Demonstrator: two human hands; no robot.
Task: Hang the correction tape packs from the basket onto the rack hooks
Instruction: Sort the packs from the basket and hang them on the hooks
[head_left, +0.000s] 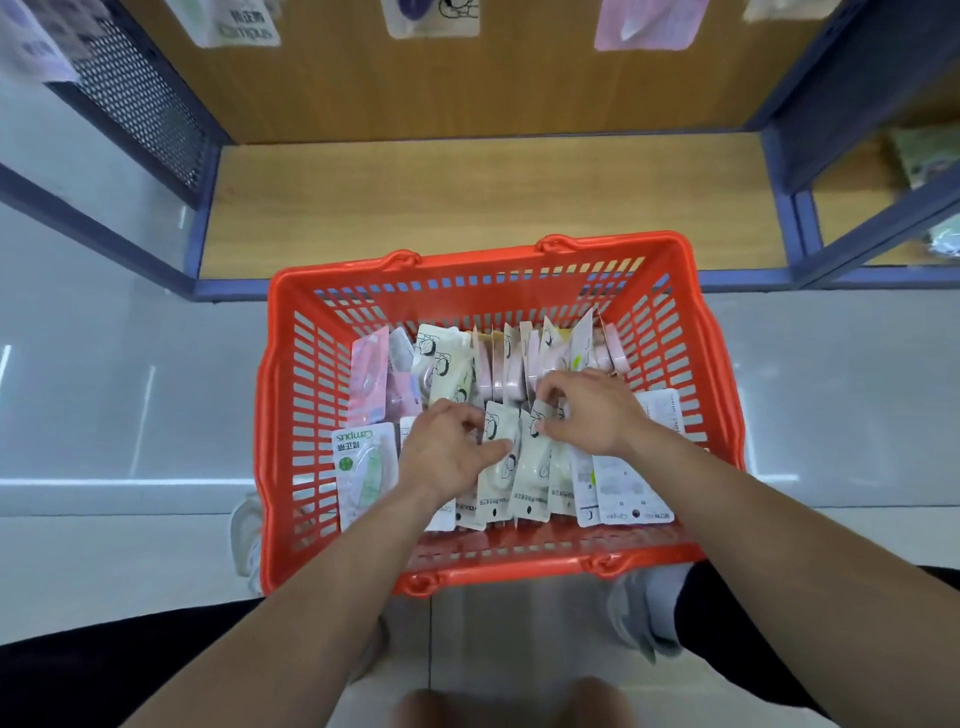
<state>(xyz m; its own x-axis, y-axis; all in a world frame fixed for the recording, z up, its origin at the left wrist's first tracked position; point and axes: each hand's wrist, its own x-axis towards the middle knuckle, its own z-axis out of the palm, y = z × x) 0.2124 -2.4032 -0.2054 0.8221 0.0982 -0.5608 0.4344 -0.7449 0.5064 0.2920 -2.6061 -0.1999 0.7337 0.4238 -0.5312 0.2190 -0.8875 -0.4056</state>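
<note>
Head view: down in the orange basket (467, 270), left hand (441, 452) pinches a white pack (497, 467), right hand (589, 413) grips the neighbouring pack (535, 467).

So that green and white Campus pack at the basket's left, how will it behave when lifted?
The green and white flat card-backed Campus pack probably feels light and fairly stiff, since it lies unbent in the orange plastic basket. Its glossy clear blister may be slippery; pinching the card edge likely holds better.
</note>
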